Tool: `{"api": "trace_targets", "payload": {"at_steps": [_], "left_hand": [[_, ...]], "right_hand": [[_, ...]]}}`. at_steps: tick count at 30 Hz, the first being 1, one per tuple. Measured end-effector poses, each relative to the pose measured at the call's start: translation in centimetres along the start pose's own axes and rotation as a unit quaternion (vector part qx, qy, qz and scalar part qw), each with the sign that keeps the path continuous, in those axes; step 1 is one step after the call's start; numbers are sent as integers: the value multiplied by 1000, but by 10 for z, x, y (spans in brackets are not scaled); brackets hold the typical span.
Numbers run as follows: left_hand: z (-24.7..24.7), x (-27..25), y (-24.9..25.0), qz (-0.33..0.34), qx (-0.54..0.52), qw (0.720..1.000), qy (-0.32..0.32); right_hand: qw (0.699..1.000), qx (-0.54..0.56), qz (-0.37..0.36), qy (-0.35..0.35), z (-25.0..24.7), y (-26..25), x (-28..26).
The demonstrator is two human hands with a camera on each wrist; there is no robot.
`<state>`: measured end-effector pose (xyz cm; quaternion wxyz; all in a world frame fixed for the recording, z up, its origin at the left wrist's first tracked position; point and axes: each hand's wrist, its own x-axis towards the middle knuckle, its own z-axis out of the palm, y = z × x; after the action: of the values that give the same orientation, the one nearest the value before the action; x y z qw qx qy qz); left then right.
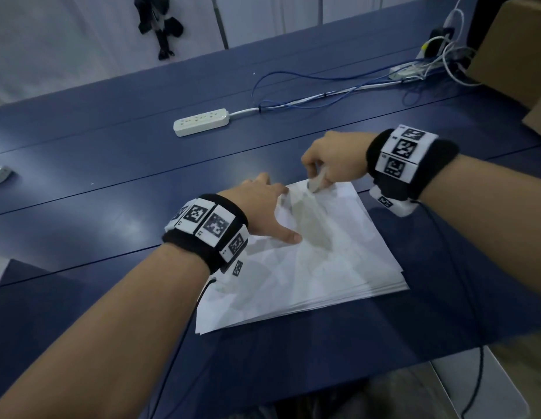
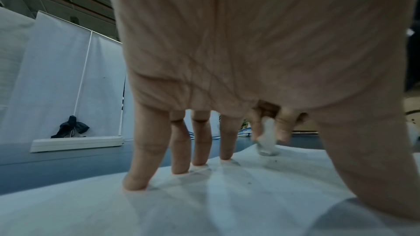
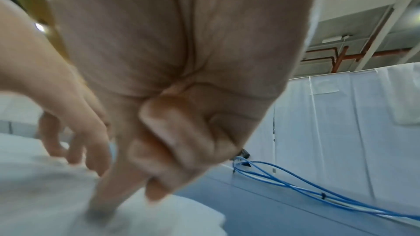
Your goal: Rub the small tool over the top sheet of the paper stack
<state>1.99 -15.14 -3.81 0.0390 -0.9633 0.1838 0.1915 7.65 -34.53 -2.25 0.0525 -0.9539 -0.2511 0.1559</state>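
The stack of paper (image 1: 308, 261) lies near the tabletop's (image 1: 112, 164) near edge, its far corner right under both hands: the left hand (image 1: 263, 207) presses it with spread straight fingers, the right hand (image 1: 332, 161) pinches a small white eraser-like piece (image 1: 316, 184) onto it.

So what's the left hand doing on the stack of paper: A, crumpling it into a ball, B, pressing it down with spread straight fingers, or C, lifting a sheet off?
B: the left hand lies spread, fingertips pressing the stack of paper flat.
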Motion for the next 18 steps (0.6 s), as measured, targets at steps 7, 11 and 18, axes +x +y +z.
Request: {"api": "trace_targets", "payload": {"at_steps": [7, 11, 18], "left_hand": [[-2, 0, 0, -3, 2, 1000, -3], [-1, -1, 0, -3, 0, 1000, -6], [0, 1, 1, -4, 6, 1000, -4]], "right_hand": [[996, -25, 10, -84, -1, 0, -4], [1000, -18, 12, 20, 2, 1, -5], [990, -24, -1, -138, 2, -3, -9]]}}
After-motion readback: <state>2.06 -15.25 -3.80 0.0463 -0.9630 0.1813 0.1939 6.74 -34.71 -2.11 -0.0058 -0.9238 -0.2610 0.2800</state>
